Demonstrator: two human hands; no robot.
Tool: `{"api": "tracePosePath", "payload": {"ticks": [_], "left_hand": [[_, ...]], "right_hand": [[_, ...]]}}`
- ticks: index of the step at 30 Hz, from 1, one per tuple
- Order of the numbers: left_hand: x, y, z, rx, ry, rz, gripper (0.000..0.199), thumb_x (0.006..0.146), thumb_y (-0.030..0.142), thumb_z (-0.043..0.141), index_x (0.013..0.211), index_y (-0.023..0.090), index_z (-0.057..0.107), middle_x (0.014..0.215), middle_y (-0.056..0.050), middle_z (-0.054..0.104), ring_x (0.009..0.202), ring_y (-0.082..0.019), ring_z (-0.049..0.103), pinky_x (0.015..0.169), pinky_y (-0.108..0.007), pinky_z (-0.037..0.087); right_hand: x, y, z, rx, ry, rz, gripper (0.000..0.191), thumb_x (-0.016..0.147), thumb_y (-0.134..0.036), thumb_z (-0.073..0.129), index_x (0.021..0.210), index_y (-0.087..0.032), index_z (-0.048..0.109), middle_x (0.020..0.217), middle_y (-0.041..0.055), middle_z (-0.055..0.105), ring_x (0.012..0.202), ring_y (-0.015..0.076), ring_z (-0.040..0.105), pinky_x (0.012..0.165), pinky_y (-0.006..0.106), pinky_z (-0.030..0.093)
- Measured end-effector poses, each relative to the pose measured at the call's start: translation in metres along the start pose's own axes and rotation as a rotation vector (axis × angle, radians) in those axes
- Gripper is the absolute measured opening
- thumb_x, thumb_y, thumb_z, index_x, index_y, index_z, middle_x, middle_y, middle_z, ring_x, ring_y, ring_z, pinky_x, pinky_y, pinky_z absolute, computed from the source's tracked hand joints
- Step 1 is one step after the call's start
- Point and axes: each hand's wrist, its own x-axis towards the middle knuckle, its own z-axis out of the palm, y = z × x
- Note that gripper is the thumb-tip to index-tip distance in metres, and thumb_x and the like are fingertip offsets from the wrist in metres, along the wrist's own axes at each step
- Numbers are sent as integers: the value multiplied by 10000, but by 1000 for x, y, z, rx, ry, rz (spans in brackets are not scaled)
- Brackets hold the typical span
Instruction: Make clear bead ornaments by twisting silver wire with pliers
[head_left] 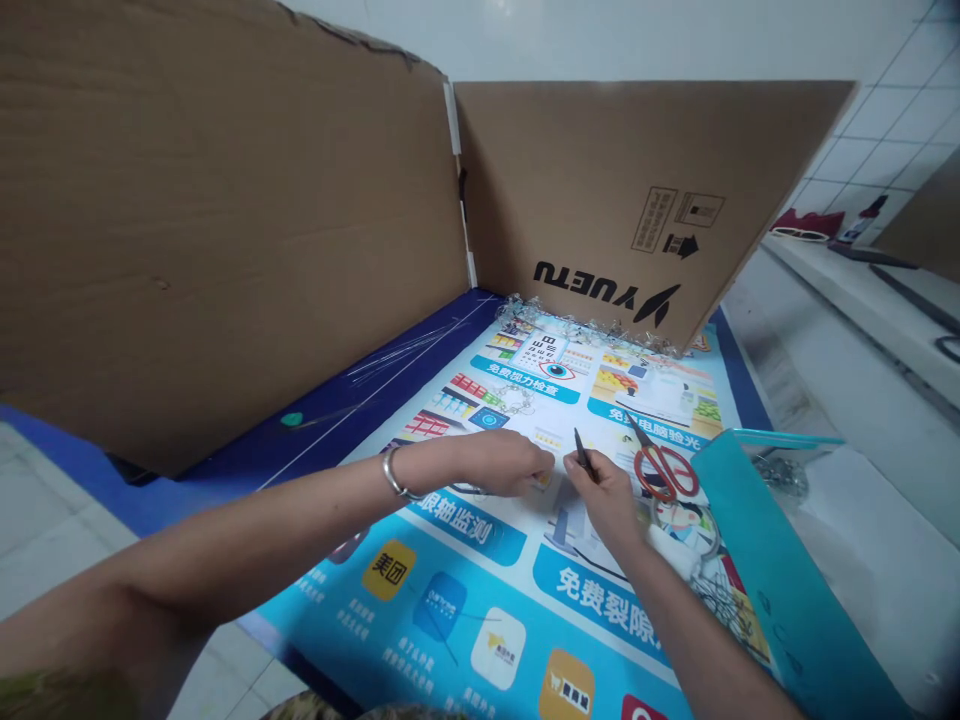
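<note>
My left hand (504, 462) reaches in from the left over a printed blue-and-white poster (495, 590), its fingers curled down, with a silver bangle (394, 473) on the wrist. Under its fingertips lies a small yellowish piece (542, 481), too small to identify. My right hand (602, 492) pinches a slim black pointed tool (584, 453), tip up, close to my left fingertips. Just right of that hand lie red-handled scissors (664, 472).
Two brown cardboard panels (225, 220) stand upright along the poster's far and left sides. Crumpled clear plastic (577, 320) lies along the far panel's foot. A teal folder (780, 570) leans at the right, and thin wires (405, 352) rest on the blue sheet at the left.
</note>
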Motion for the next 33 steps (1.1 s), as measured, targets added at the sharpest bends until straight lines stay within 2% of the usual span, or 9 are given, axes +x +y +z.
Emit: {"api": "tracePosePath", "payload": {"ticks": [4,8,14,21,24,28,30,33], "left_hand": [[-8,-5,-5,7,119,-89,91,835,206,416,844,195,506,712,-15,609,575,-166,555,470,-240,302],[-9,-7,-4,15,194,-102,62,839,219,417,856,191,469,756,-21,599,584,-171,559,468,-240,296],[-5,-16,-1,-2,249,-70,73,792,183,453,865,177,457,782,-35,584,633,-180,567,520,-248,351],[-6,-34,19,-110,328,-107,88,810,187,448,879,154,493,819,-66,593,690,-191,568,590,-275,393],[-8,-42,24,-280,423,-138,128,864,187,418,952,153,504,869,-49,603,751,-161,575,638,-253,417],[-11,-49,26,-717,588,-121,136,890,224,455,874,166,577,826,-9,626,764,-116,575,682,-214,427],[-12,-52,27,-851,598,-158,145,878,237,488,819,162,596,780,3,629,719,-103,575,655,-202,428],[-13,-51,28,-908,602,-188,139,854,239,529,775,153,604,734,8,624,672,-93,566,624,-194,425]], "right_hand": [[-3,-13,5,81,-102,55,275,812,-428,511,812,-172,611,661,-9,534,634,138,463,581,247,379],[-3,-24,11,143,-194,94,258,799,-416,542,765,-168,604,663,-12,528,629,130,451,575,241,375],[3,-30,19,205,-177,171,225,797,-391,559,760,-170,580,665,-15,513,629,123,436,588,242,368],[11,-28,41,298,-187,244,211,778,-378,581,719,-177,553,619,-25,463,591,114,402,559,240,347],[16,-26,48,325,-163,271,177,781,-356,583,739,-188,549,619,-32,458,594,112,392,567,239,337],[21,-24,54,363,-148,310,164,776,-345,593,742,-190,553,606,-33,461,598,116,399,588,248,340],[22,-25,57,393,-165,335,160,776,-341,595,742,-190,553,598,-32,465,585,116,401,576,249,339],[21,-29,60,452,-199,369,169,783,-346,586,737,-189,545,593,-26,473,575,120,411,562,255,345]]}}
